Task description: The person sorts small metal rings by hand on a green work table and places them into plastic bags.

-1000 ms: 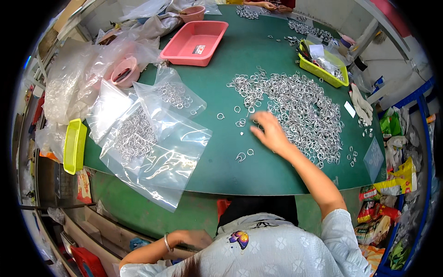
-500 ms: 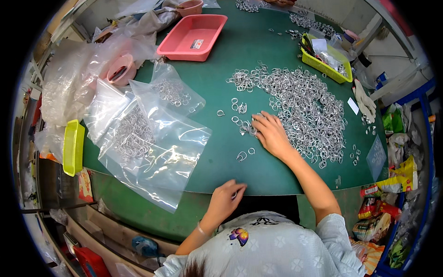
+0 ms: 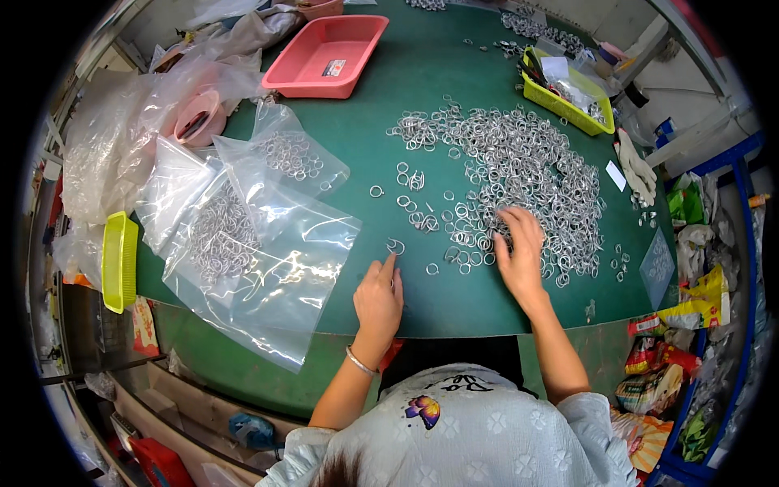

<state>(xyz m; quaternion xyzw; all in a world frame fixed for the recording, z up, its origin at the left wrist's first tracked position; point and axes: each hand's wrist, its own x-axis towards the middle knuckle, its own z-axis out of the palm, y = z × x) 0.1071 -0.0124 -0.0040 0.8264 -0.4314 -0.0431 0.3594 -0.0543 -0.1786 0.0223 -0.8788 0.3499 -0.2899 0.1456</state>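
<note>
My left hand (image 3: 378,302) is over the table near its front edge, index finger stretched out to a loose silver metal ring (image 3: 395,246). Its fingertip touches or nearly touches that ring, and the thumb stands apart. My right hand (image 3: 521,253) rests on the near left part of a large pile of silver rings (image 3: 540,166). Thumb and fingers are spread there, with rings under and around the fingertips; none is visibly gripped. Several loose rings lie left of the pile, among them one ring (image 3: 376,191) by itself and one (image 3: 432,269) between my hands.
Clear plastic bags (image 3: 268,268) holding rings lie on the green table (image 3: 422,304) at left. A pink tray (image 3: 280,81) stands behind them. At the back right is a yellow-green basket (image 3: 568,112) with tools; a glove (image 3: 637,169) lies near it.
My left hand has moved forward from the table edge onto the table, beside a loose ring. My right hand has moved right onto the pile, and several rings now lie closer to the pile.
</note>
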